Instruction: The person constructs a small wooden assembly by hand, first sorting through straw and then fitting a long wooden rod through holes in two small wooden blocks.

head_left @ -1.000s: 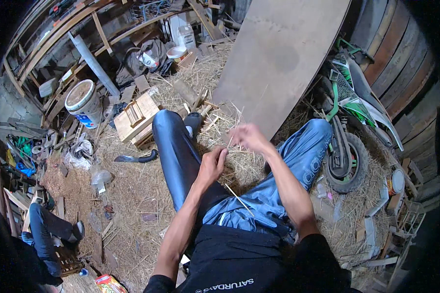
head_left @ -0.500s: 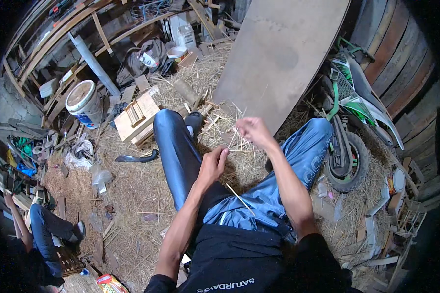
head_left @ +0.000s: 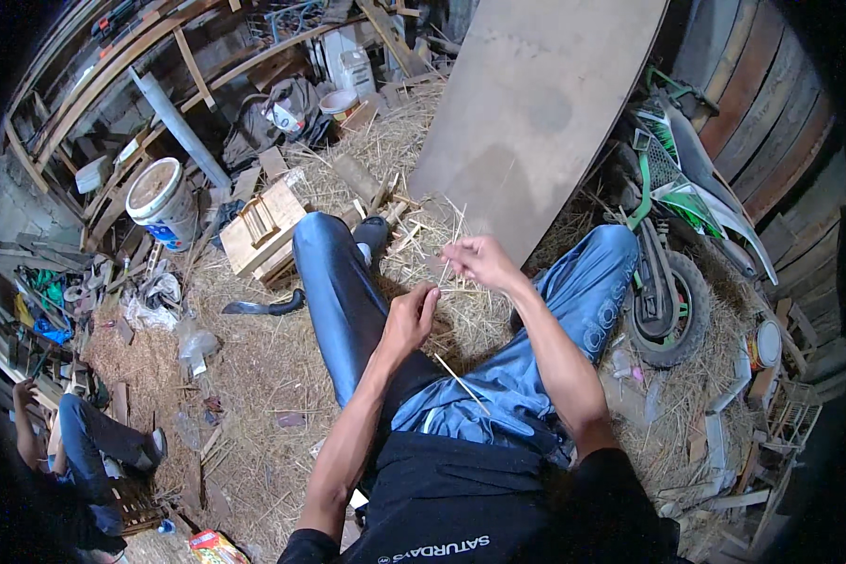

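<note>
At centre, I see one thin strip (head_left: 443, 275) between the two hands: the left hand (head_left: 411, 315) pinches it; the right hand (head_left: 482, 260), farther off a half-second ago, is back beside it, so both attend one piece. Whether the right grips, I cannot tell. Outward: one pale stick (head_left: 461, 384) across the lap, one knife (head_left: 244, 307), one white bucket (head_left: 164, 226), one motorbike (head_left: 679, 202).

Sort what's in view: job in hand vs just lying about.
Job in hand:
thin pale strip, pinched in the left hand, right hand close by
pale stick on the lap, probably

Lying about, apparently:
dark knife
white bucket
motorbike
plastic bag
red packet
</note>
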Demonstrator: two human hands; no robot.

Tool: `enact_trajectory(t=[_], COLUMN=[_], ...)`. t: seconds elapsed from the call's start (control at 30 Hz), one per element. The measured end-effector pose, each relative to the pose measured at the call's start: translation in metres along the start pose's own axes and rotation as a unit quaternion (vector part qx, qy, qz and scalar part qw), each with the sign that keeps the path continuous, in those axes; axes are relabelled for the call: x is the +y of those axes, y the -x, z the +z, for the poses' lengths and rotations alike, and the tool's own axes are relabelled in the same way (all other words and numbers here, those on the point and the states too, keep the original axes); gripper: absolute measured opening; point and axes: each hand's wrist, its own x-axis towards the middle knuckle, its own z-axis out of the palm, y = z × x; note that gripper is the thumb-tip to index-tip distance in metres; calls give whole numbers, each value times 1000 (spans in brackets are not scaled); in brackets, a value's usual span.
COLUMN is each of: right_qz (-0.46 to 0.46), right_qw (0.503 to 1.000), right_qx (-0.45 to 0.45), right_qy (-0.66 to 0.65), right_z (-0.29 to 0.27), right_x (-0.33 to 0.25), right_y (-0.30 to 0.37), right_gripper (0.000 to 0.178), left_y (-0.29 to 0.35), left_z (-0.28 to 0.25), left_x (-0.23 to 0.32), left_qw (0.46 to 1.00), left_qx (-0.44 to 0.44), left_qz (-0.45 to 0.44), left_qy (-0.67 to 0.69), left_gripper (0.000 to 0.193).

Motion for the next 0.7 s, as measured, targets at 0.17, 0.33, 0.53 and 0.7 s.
enact_trajectory(t=[0.17,0.33,0.53,0.7], right_qz=[-45,-14,10,-20], right_qw=[997,999,994,996], right_qx=[63,40,89,82], right_qy=[-18,-17,70,0], right_z=[-20,-18,-1,-20], right_x=[-13,-9,-13,-1], right_y=[-8,-5,3,-13], right_gripper=[27,26,24,28], left_y=[1,-3,2,1], left_z=[3,0,1,3], left_x=[-1,4,-1,-3], left_qw=[999,1000,1000,998], left_qx=[-6,-7,-5,-26], left_qz=[42,10,16,46], left_qy=[-15,-9,-5,-30], left_gripper=[16,14,14,15])
